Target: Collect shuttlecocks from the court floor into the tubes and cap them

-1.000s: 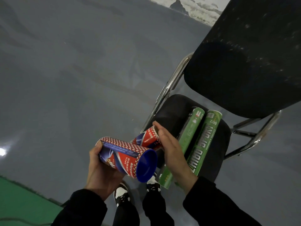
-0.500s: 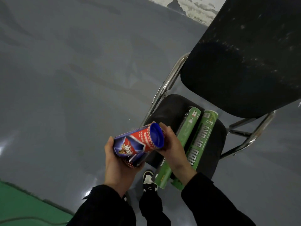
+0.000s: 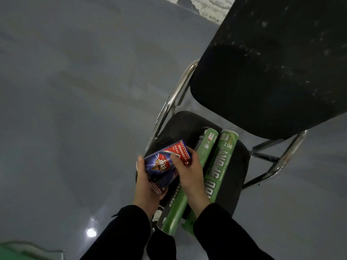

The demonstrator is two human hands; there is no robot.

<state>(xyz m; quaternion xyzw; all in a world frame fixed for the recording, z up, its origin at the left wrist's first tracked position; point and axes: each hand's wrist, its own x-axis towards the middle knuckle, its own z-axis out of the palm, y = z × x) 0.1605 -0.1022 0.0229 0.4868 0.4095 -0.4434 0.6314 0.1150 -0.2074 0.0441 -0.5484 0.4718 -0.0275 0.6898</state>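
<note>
A red and blue shuttlecock tube (image 3: 165, 164) is held over the front left edge of a black chair seat (image 3: 187, 126). My left hand (image 3: 146, 186) grips its near end from below. My right hand (image 3: 187, 171) holds its far, red end from the top, thumb across the label. Two green tubes (image 3: 206, 147) (image 3: 223, 158) lie side by side on the seat to the right, their near ends sticking out past the seat's front edge. No shuttlecock is visible.
The chair's black backrest (image 3: 272, 68) fills the upper right, with chrome legs (image 3: 172, 98) on both sides. Grey court floor (image 3: 75, 109) surrounds it, and a green strip (image 3: 11, 254) shows at the bottom left. My shoes are below the tubes.
The red tube has turned from lying crosswise with its blue end towards me to pointing away towards the seat. Both hands have moved right and closed on it together.
</note>
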